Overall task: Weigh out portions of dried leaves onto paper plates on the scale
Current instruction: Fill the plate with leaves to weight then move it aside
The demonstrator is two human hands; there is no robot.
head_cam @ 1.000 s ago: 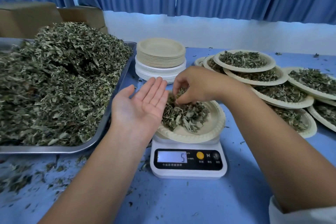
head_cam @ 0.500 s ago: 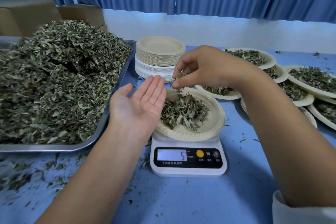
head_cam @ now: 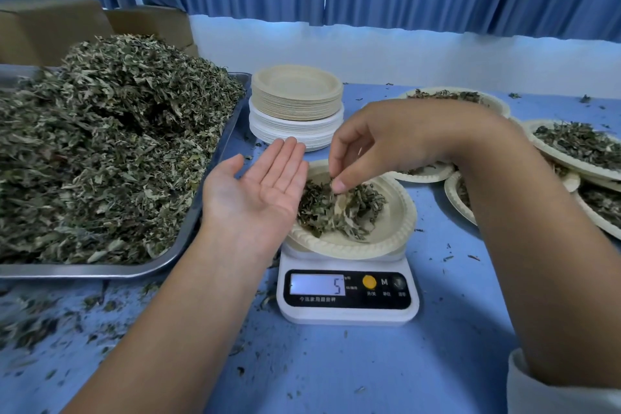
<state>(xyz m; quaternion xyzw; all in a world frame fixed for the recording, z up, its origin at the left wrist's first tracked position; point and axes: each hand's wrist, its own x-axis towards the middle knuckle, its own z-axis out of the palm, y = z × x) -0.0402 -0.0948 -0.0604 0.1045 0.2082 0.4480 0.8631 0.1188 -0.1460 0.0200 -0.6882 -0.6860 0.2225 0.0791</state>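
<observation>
Above the scale (head_cam: pixel 347 312), at the middle of the blue table (head_cam: pixel 336 376), a paper plate (head_cam: pixel 398 222) is carried with a small heap of dried leaves (head_cam: pixel 346 212) lying in it. A few of those leaves are pinched between the thumb and fingertips of the right hand (head_cam: pixel 396 141), right at the top of the heap. The left hand (head_cam: pixel 258 188) is held flat and palm-up, fingers straight and together, nothing in it, at the plate's left rim.

Trouble could be caused chiefly by contact: if the plate were brushed or leaned on by either hand, the reading on the display (head_cam: pixel 317 284) (a lone 5 is shown) would be falsified and the portion misjudged. Leaves so light could be scattered past the rim by a hasty release, and crumbs are already strewn over the table. The plate is wider than the scale, so it could be tipped by a push at its edge.

Whether the left palm touches the rim cannot be told, since that part of the plate is covered by it. The filled plates (head_cam: pixel 578 144) at the right are partly hidden behind the right forearm and cut off by the frame, and the tray (head_cam: pixel 198 222) of leaves at the left is cut off too. The unit beside the digit is too small to be read.
</observation>
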